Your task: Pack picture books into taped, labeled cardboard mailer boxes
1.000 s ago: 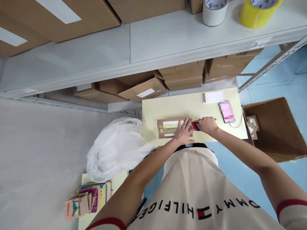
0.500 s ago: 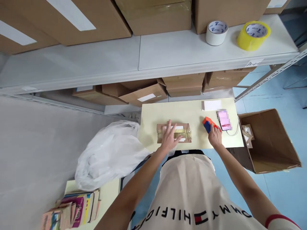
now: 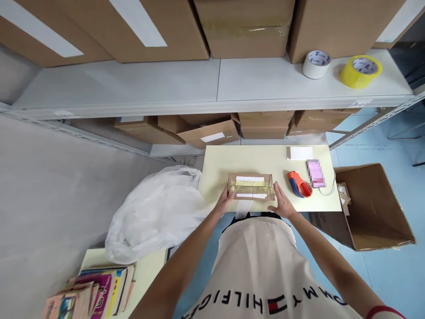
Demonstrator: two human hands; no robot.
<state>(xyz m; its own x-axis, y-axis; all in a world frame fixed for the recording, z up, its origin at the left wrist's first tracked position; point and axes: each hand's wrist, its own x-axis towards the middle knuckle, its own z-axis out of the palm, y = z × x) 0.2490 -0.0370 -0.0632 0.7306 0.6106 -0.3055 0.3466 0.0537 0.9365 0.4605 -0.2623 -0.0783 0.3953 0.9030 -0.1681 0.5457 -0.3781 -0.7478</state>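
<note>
A small cardboard box (image 3: 251, 186) wrapped in clear tape lies near the front edge of the cream table (image 3: 232, 157). White label strips show through the tape on its top. My left hand (image 3: 225, 200) grips the box's left end, thumb on top. At the right end is my right hand (image 3: 282, 201), fingers stretched out against or just beside the box and thumb spread away from it. Right of that hand an orange and blue tape dispenser (image 3: 299, 184) lies on the table, touched by neither hand. A white strip (image 3: 244, 209) shows below the box at the table edge.
A phone (image 3: 316, 173) with a cable and a stack of white cards (image 3: 299, 153) lie at the table's right. An open carton (image 3: 381, 208) stands beyond. Left is a white plastic bag (image 3: 156, 212). Two tape rolls (image 3: 317, 65) sit on the shelf (image 3: 149, 84).
My right hand has let go of the tape dispenser and moved left to the box's right end. My left hand has slid from the box's top to its left end. The view has shifted.
</note>
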